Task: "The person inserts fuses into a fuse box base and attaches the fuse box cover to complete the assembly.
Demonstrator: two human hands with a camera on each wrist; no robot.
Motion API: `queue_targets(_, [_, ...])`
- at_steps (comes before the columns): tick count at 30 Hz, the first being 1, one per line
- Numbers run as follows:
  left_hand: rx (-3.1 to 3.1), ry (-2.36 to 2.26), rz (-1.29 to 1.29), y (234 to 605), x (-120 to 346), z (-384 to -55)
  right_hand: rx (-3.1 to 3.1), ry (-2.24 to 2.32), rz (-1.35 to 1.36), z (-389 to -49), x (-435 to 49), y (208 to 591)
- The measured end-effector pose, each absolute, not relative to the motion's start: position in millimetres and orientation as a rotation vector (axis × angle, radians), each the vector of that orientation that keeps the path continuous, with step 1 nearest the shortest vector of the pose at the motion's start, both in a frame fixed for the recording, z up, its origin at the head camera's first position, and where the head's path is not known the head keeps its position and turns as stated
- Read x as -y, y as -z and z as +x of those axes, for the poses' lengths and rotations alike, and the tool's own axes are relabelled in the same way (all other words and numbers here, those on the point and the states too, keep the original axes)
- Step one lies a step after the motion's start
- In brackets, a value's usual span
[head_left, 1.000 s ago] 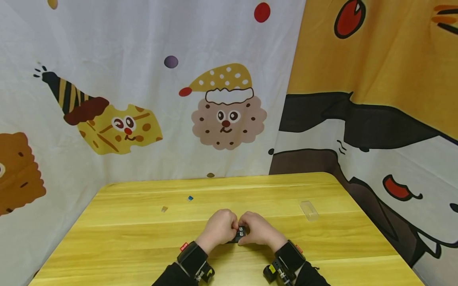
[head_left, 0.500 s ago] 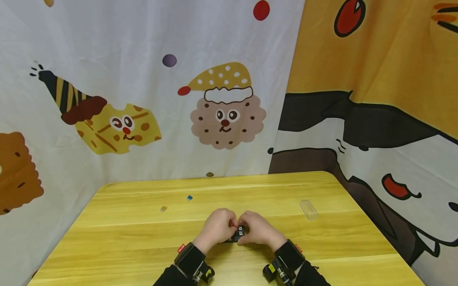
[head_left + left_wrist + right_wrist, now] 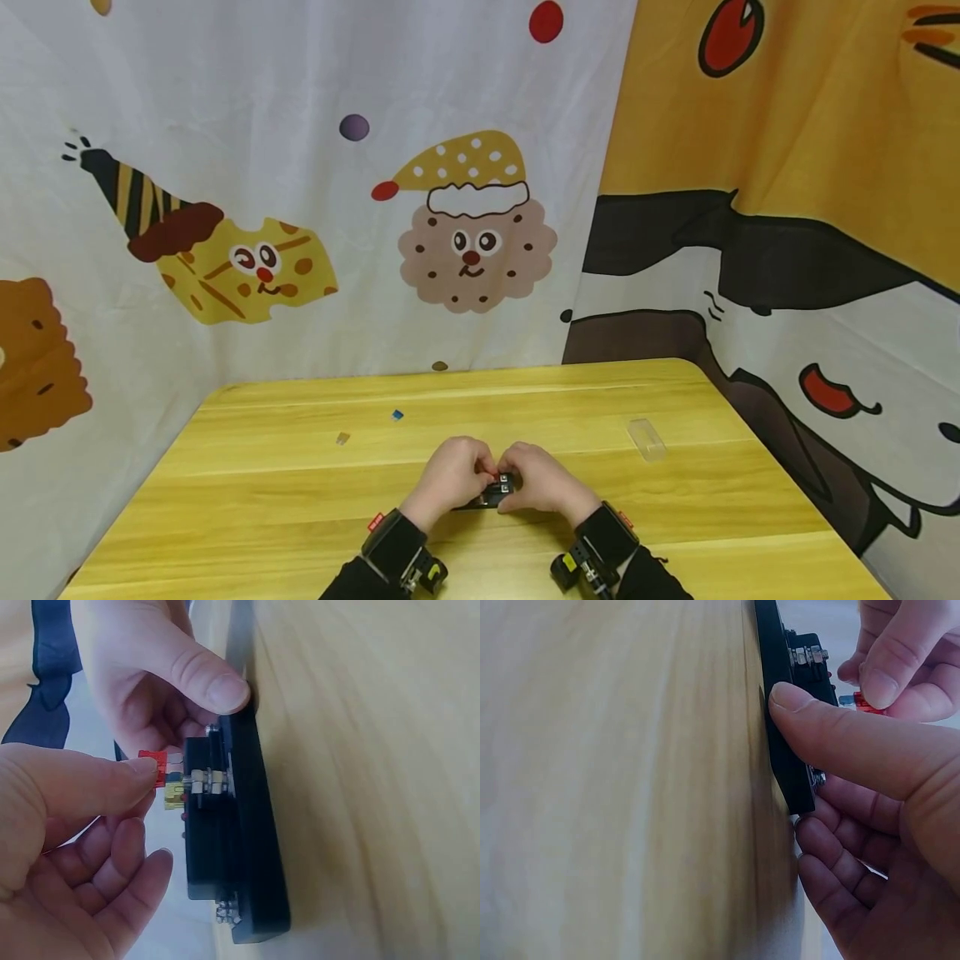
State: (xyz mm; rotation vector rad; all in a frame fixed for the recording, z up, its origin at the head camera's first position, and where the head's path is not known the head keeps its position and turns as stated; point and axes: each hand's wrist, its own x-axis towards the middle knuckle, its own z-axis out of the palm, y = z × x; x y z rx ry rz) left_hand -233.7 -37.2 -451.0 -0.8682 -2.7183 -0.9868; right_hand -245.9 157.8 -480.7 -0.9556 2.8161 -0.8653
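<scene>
Between the thumb and fingers of my left hand (image 3: 456, 472) is a red blade fuse (image 3: 160, 768). Its metal prongs point at the top face of a black fuse block (image 3: 206, 859), right at the slots. Close beside it, a yellow blade fuse (image 3: 173, 798) sits in the block. My right hand (image 3: 542, 478) grips the block's right end, thumb along the near side of its base and fingers curled at the far side. Metal screw terminals line the block's side in both wrist views. In the head view, the hands partly hide the block.
Farther back on the wooden table (image 3: 285, 500) lie a small blue piece (image 3: 397, 414) and a small tan piece (image 3: 342, 438). A clear plastic cover (image 3: 647, 440) lies to the right. Printed curtains (image 3: 300, 150) hang behind the table.
My left hand and wrist have shifted slightly left, so more of the fuse block shows between the hands. The right hand has stayed in place on the block.
</scene>
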Motion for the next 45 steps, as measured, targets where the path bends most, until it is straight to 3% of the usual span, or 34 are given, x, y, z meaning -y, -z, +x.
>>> queue_targets(45, [2.75, 0.769, -0.923, 455.0, 28.6, -238.0, -2.79, 0.893, -0.977, -244.7, -158.0, 477.3])
